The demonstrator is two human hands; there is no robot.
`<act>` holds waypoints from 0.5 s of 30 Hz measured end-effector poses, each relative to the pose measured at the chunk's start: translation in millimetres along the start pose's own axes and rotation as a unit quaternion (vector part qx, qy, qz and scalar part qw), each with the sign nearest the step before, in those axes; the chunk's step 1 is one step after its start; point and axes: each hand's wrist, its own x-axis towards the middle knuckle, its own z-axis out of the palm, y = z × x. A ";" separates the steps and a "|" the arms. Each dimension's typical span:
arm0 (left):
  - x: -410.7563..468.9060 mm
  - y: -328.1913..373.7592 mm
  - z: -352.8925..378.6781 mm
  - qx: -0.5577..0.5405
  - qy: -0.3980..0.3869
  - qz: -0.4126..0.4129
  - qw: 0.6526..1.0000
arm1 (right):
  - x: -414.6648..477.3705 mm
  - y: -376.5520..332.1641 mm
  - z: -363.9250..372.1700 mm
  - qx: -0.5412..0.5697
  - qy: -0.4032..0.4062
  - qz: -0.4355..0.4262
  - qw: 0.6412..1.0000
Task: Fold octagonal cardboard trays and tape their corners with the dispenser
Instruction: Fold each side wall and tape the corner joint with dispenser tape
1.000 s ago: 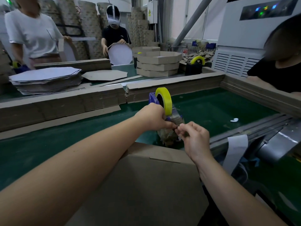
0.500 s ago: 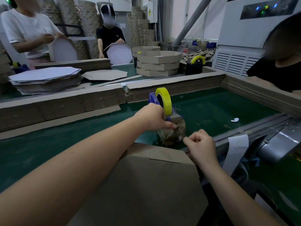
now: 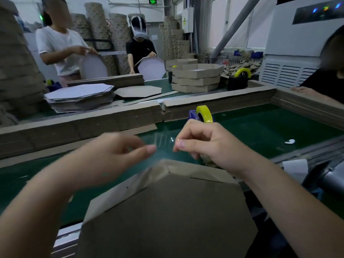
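Right now a strip of clear tape (image 3: pixel 163 144) hangs stretched between the two hands, just above the far corner of the octagonal cardboard tray (image 3: pixel 167 211) that sits upside down at the near edge of the green counter (image 3: pixel 260 131). The right hand (image 3: pixel 210 146) pinches one end, its fingers (image 3: pixel 186 131) curled in tight. The left hand (image 3: pixel 119 155) is blurred, but thumb and forefinger look closed on the other end. To my eye the job is to bring the strip down taut and level so its middle lands on the corner seam, then press each half flat onto the two side walls. Any slack would likely leave wrinkles or let the tape fold onto itself. The tape dispenser (image 3: pixel 203 113) with its yellow roll stands just behind the right hand, close enough to brush a knuckle. A small white object (image 3: pixel 289 141) lies well off to the right. Beyond the low cardboard wall (image 3: pixel 130 116) are a pile of flat blanks (image 3: pixel 80 97), a stack of finished trays (image 3: pixel 197 77) and a second dispenser (image 3: pixel 240 79), none of them in the way. Two workers opposite handle blanks of their own.
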 end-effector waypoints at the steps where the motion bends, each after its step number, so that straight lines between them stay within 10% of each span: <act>1: -17.7 -2.9 9.4 -0.024 0.019 0.007 0.999 | 4.0 -3.1 1.3 -0.006 -0.021 0.007 1.000; 15: -55.6 -0.6 81.6 -0.108 0.235 -0.059 0.964 | 35.0 -10.0 13.5 -0.074 -0.181 0.152 0.969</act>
